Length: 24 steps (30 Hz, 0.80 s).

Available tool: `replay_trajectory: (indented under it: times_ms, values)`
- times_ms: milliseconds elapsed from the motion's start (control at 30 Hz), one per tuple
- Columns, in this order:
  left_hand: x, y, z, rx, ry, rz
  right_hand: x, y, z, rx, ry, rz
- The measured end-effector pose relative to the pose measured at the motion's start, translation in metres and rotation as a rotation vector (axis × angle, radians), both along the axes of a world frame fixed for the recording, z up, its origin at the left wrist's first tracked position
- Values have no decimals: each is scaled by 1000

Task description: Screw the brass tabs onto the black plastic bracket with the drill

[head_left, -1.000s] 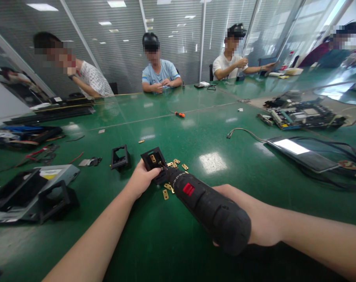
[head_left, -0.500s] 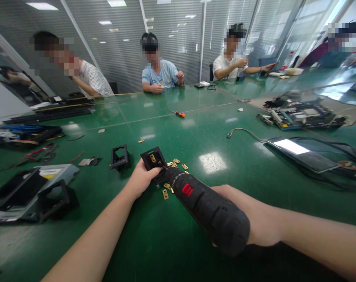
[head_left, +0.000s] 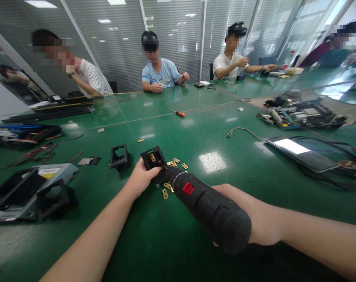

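My left hand (head_left: 142,178) is closed on a black plastic frame (head_left: 156,151), tilted above the green table. A small brass plate (head_left: 152,157) with holes sits inside the frame. In my right hand (head_left: 239,207) is a black cordless drill (head_left: 209,211) with a red switch on top, its handle mostly hidden below the body. The drill's bit points into the frame beside my left thumb; its very tip is hard to make out. Several loose brass plates (head_left: 165,193) lie around and behind the frame.
Left of my hands stand a second black frame (head_left: 119,156) and another frame (head_left: 56,199) against a grey metal case (head_left: 60,174). An orange screwdriver (head_left: 179,113) lies farther back. At right are a cabled flat device (head_left: 304,154) and circuit boards (head_left: 301,113). Several people sit opposite.
My hands, the frame and the drill have hardly moved. Across the table, the person in white at right has shifted an outstretched hand, and the person in blue has moved a raised hand slightly.
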<state>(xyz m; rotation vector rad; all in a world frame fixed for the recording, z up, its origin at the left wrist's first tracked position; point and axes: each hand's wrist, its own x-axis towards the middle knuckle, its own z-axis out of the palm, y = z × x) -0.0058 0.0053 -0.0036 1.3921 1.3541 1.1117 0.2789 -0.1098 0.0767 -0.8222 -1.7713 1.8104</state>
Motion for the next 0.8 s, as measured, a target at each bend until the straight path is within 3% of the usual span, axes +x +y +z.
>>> replay_trajectory:
  times_ms: [200,333,533,800]
  values:
    - [2,-2,4,0,6,-8,1,-1,0,-81,10,1]
    - [3,-4,6,-2,-1,-9,2,-3,-5,-35,51,2]
    - [3,-6,8,-4,-14,-13,2,-7,-25,89,38,-13]
    - [-2,-4,4,-7,-55,-60,3,-14,-26,41,68,-50]
